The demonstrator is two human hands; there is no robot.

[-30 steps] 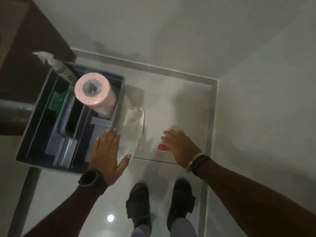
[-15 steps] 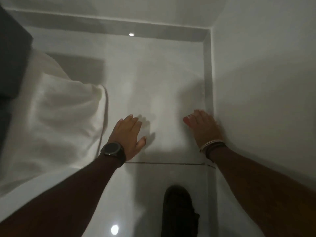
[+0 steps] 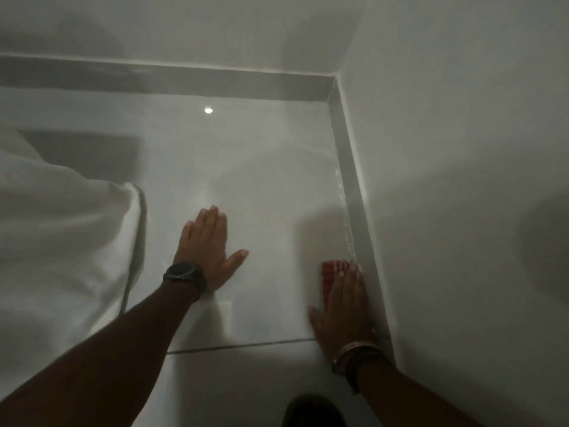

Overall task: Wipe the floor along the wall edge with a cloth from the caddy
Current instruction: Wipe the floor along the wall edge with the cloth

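My right hand [image 3: 346, 300] presses flat on a small red-and-white cloth [image 3: 331, 271] on the pale tiled floor [image 3: 261, 195], right against the grey skirting [image 3: 354, 198] of the right-hand wall. Only the cloth's front part shows past my fingertips. A thin wet streak runs along the skirting ahead of the cloth. My left hand [image 3: 209, 245], with a dark watch on the wrist, lies flat on the floor with fingers spread and nothing in it. The caddy is out of view.
A large white towel or sheet [image 3: 61, 241] hangs at the left edge. The far wall's skirting [image 3: 184, 78] meets the right-hand one in the corner ahead. A dark shoe [image 3: 311, 411] shows at the bottom. A tile joint [image 3: 240, 345] crosses under my wrists.
The view has dropped close to the floor and the caddy has left it. My right hand has slid back along the right-hand wall with the cloth. My left hand has planted flat on the floor.
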